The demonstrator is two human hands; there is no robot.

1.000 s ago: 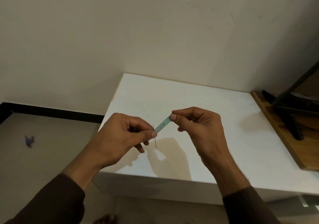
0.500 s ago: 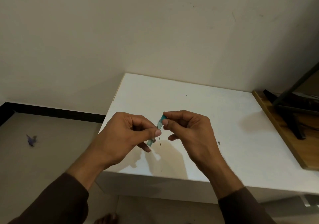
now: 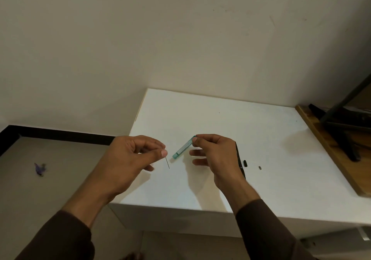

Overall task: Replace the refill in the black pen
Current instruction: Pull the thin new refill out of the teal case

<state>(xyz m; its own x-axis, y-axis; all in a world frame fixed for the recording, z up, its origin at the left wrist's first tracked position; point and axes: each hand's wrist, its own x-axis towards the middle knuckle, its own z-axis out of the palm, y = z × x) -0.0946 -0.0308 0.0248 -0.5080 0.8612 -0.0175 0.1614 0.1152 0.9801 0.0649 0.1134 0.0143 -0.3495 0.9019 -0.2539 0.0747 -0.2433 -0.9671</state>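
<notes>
Black pen point(image 3: 240, 160) lies on the white table point(image 3: 230, 123), mostly hidden behind the right hand point(image 3: 215, 155); only a thin dark barrel shows along the hand's outer edge, running from about 12 o'clock down to 6 o'clock. Just beside it, at its 3 o'clock, a small black cap-like piece point(image 3: 245, 163), and a little farther the same way a tiny grey bit point(image 3: 260, 167). Both lie loose on the table, apart from the pen.

Right hand pinches the upper end of a teal, see-through refill case point(image 3: 183, 147) between thumb and forefinger. Case tilted, its lower end pointing toward 7 o'clock; remaining fingers spread loose below. Case looks flat and narrow with a darker teal end at the bottom.

Left hand point(image 3: 132, 159) closed in a narrow pinch, thumb against forefinger, on a hair-thin dark refill point(image 3: 167, 163). Refill hangs below the thumb tip, slanting slightly toward 5 o'clock. Its tip is near the case's lower end but not touching it.

Both hands held above the near left part of the table. Dark brown sleeves point(image 3: 267, 231) cover both forearms.

Table top plain white, matte, faint shadows under the hands. At 3 o'clock a wooden board point(image 3: 329, 151) butts against the table, carrying a black stand point(image 3: 345, 131) with splayed legs. Wall point(image 3: 160, 39) behind is off-white, lightly scuffed. Floor point(image 3: 50, 183) at 9 o'clock is grey-beige with black skirting point(image 3: 60, 135); a small purple scrap point(image 3: 40, 169) lies on it.
</notes>
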